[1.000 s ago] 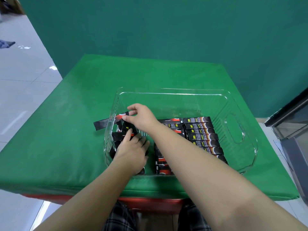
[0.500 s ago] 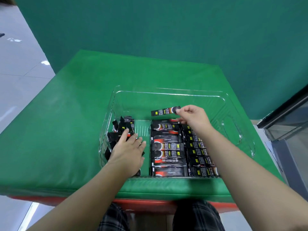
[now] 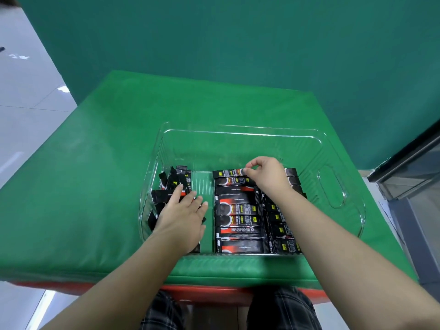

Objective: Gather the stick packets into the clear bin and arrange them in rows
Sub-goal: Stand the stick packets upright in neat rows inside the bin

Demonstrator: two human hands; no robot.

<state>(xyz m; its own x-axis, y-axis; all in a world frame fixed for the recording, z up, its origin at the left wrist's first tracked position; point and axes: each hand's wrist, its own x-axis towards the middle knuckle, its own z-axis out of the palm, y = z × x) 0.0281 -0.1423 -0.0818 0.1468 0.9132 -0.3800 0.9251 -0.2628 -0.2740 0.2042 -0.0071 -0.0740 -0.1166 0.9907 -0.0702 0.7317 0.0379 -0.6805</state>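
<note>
The clear bin sits on the green table. Inside it, black-and-red stick packets lie in two neat rows: a middle row and a right row. A loose pile of packets lies at the bin's left side. My left hand rests flat on that pile with straight fingers. My right hand pinches the end of a single packet lying at the far end of the middle row.
The bin's far half shows bare floor, and a handle slot opens in its right wall. The green table cover spreads to the left. A dark cabinet stands at the right.
My right hand carried one packet from the left pile across the bin and lowered it onto the far end of the middle row. My left hand stayed on the pile.
</note>
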